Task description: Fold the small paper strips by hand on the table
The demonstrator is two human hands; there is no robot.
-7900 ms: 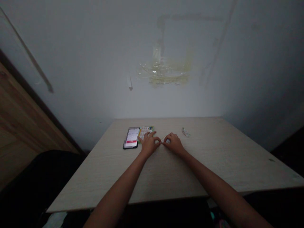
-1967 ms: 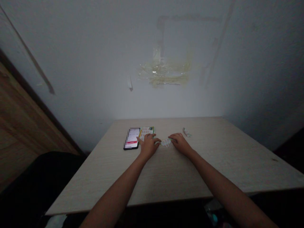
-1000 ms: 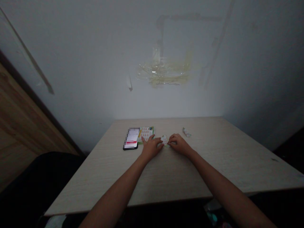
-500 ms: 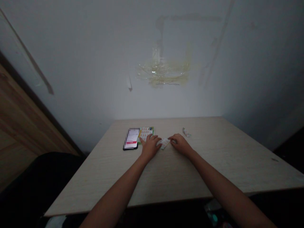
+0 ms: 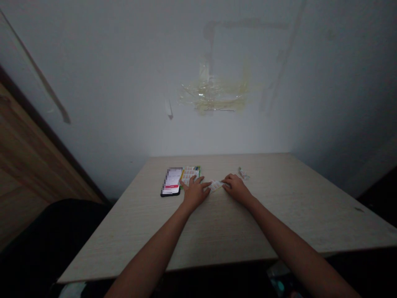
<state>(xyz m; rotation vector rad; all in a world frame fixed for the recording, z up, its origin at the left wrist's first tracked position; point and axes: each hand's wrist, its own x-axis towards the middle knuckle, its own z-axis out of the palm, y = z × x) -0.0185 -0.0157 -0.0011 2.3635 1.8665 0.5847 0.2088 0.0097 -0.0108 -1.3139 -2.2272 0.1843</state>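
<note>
A small white printed strip (image 5: pixel 216 185) lies between my two hands near the middle of the table. My left hand (image 5: pixel 194 191) pinches its left end between thumb and index finger, while the other fingers spread over the lower right of a printed card (image 5: pixel 190 174). The strip's right end is in the closed fingers of my right hand (image 5: pixel 235 186). Left of the card, touching or nearly touching it, lies a phone (image 5: pixel 171 182) with its screen lit. A small crumpled wrapper (image 5: pixel 243 173) rests just beyond my right hand.
The pale wooden table (image 5: pixel 217 231) backs onto a grey wall (image 5: pixel 124 82) bearing peeling clear tape (image 5: pixel 214 97). A dark shape (image 5: pixel 56 231) stands left of the table, before wooden boards (image 5: pixel 37 149). Partly hidden items sit below the front edge at right.
The strip has turned flatter and reaches further toward my right hand. My left fingers have shifted slightly, uncovering more of the card. The phone and wrapper have stayed in place.
</note>
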